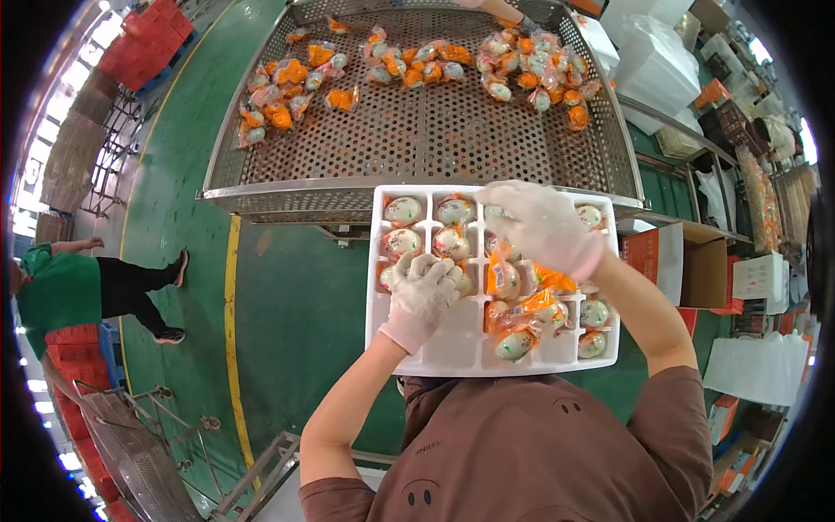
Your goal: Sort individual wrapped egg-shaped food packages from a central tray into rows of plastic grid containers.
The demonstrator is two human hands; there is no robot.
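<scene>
A white foam tray with square compartments [373, 333] lies before me, against the near rim of a perforated metal bin. Wrapped eggs [402, 241] sit in many compartments; several more with orange wrappers [538, 303] lie loosely over the middle and right part. My left hand [427, 287], in a whitish glove, rests with bent fingers on the third row at the left; whether it grips an egg is hidden. Gloved too, my right hand [545, 225] reaches over the upper right compartments, its fingertips by an egg [496, 213] in the top row; its palm side is hidden.
Piles of wrapped eggs [545, 62] lie in the perforated metal bin [424, 140]. Another person's hand [530, 25] reaches in at its far edge. A person in a green shirt [65, 287] stands at left near a metal cart [134, 450]. An open cardboard box [703, 264] is at right.
</scene>
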